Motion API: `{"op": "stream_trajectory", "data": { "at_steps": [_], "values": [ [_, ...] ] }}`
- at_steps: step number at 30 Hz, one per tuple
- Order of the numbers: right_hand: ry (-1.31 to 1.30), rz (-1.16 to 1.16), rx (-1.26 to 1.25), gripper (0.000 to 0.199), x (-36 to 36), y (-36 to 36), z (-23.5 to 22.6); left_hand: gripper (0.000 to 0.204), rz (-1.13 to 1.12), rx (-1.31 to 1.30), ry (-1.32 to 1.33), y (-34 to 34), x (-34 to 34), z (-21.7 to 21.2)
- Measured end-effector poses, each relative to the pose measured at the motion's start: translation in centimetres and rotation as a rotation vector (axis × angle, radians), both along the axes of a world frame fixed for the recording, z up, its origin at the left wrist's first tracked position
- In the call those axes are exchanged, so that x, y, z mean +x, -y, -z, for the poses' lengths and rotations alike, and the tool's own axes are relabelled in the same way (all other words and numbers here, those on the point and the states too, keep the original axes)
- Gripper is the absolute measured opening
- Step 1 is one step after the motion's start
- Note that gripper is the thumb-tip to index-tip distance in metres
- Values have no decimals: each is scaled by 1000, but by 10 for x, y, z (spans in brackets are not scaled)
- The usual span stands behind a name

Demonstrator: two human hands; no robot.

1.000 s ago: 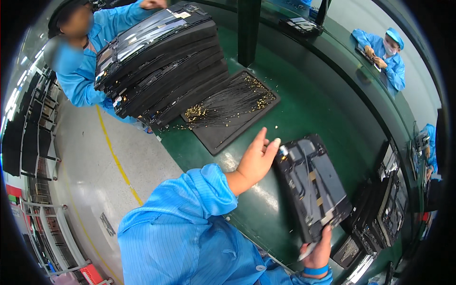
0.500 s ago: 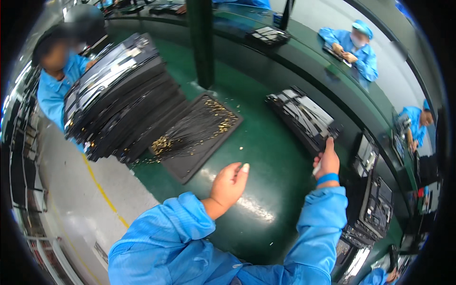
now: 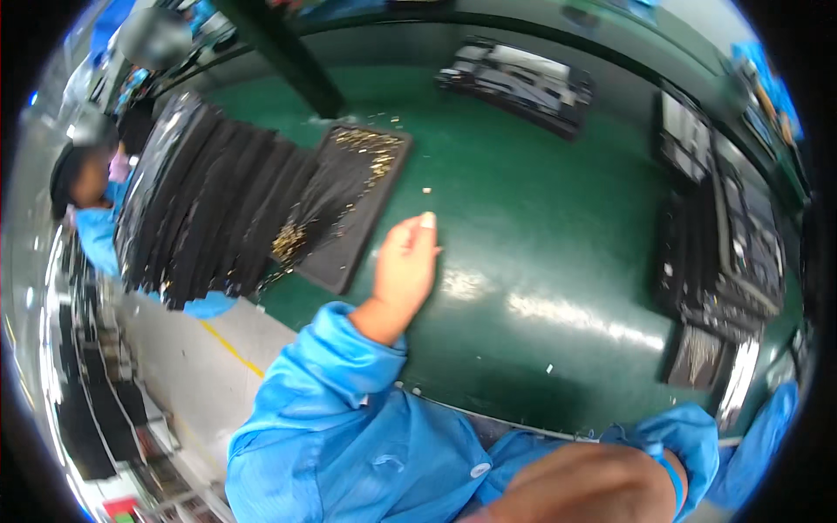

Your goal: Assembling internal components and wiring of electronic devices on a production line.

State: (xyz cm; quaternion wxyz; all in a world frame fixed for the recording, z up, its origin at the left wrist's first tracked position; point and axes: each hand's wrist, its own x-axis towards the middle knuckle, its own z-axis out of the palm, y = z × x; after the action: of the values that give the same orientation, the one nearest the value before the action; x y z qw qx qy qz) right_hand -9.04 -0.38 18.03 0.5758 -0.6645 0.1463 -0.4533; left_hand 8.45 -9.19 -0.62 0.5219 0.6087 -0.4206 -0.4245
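My left hand (image 3: 405,270) hovers over the green tabletop (image 3: 523,218), its fingers loosely extended and slightly apart; I see nothing held in it. Just past its fingertips lies a tiny pale piece (image 3: 427,190). Nearest to it is a dark foam tray (image 3: 370,227) strewn with thin black wires with gold-coloured ends. My right hand (image 3: 584,479) is raised close at the lower edge, large and blurred, with a blue band at the wrist. Its fingers are not distinguishable, nor is anything it might hold.
A tall stack of black trays (image 3: 209,200) leans at the left, beside a person in blue. A loaded black tray (image 3: 519,83) lies at the back, near a dark green post (image 3: 288,61). More stacked trays (image 3: 750,235) stand at the right. A small white bit (image 3: 549,369) lies on the table.
My right hand has left the loaded tray and come back to the lower edge. My left hand stays near the wire tray. The view has turned and shifted, so the table appears displaced.
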Motion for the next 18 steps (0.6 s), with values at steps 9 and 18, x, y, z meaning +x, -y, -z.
{"op": "stream_trajectory", "data": {
  "at_steps": [9,18],
  "values": [
    [107,-375,54,49,-12,4,4,39,43,78,1415,42,117,-6],
    [563,195,171,36,36,-57,38,30,-16,170,963,44,112,3]
  ]
}}
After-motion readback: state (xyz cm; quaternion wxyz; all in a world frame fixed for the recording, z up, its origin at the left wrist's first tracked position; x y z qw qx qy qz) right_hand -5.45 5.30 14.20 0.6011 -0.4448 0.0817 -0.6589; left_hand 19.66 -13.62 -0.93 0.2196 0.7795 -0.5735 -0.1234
